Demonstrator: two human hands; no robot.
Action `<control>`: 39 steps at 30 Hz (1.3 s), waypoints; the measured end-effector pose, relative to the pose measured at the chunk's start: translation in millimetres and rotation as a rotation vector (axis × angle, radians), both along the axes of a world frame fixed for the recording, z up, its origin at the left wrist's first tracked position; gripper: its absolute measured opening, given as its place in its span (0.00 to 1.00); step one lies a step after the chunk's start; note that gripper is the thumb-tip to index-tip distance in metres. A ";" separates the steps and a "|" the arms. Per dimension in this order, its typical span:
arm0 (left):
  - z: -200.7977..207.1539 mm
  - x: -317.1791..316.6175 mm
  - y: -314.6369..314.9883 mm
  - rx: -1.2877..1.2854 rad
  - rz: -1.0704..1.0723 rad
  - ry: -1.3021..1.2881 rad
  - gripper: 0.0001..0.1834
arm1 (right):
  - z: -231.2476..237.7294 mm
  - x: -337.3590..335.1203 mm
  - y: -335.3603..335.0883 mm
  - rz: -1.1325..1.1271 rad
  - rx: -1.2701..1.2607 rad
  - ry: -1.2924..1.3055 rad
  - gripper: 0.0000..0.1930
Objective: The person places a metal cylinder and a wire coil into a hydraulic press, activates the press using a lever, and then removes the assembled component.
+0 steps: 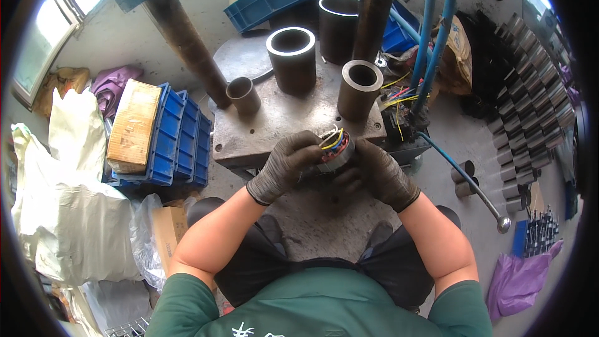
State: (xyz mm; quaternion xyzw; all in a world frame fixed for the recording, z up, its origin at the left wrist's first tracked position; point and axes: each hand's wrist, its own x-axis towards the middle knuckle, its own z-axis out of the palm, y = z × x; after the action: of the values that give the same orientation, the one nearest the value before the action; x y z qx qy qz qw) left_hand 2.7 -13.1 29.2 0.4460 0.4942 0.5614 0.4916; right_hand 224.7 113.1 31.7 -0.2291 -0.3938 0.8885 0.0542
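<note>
1 wired ring (339, 156), center. 4 open cylinders (293, 72), upper center, plus 2 dark columns (187, 43). 3 stacked blue crates (181, 134), left. 2 purple bags (515, 284), upper left and lower right. 1 ball-ended lever (486, 201), right. Metal sleeves (527, 97), far right: too many to count.

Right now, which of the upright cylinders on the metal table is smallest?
The grey cylinder at far left, beside the left pillar; it's shorter and narrower than the rest.

The area is a workshop: dark hollow metal cylinders (293, 72) stand on a grey steel machine bed (268, 134); left of it, stacked blue plastic crates (176, 134); right, silvery metal tubes (525, 97).
</note>
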 end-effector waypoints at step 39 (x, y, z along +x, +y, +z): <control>-4.6 20.0 12.3 0.621 -0.106 0.881 0.18 | -32.6 1.7 -15.6 -0.398 0.498 -0.020 0.21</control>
State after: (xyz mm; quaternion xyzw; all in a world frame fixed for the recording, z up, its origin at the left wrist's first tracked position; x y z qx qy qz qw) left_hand 22.7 -0.7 24.5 0.7878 0.4412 0.4154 0.1105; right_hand 226.5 97.5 -0.9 -0.2901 -0.5471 0.7345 0.2774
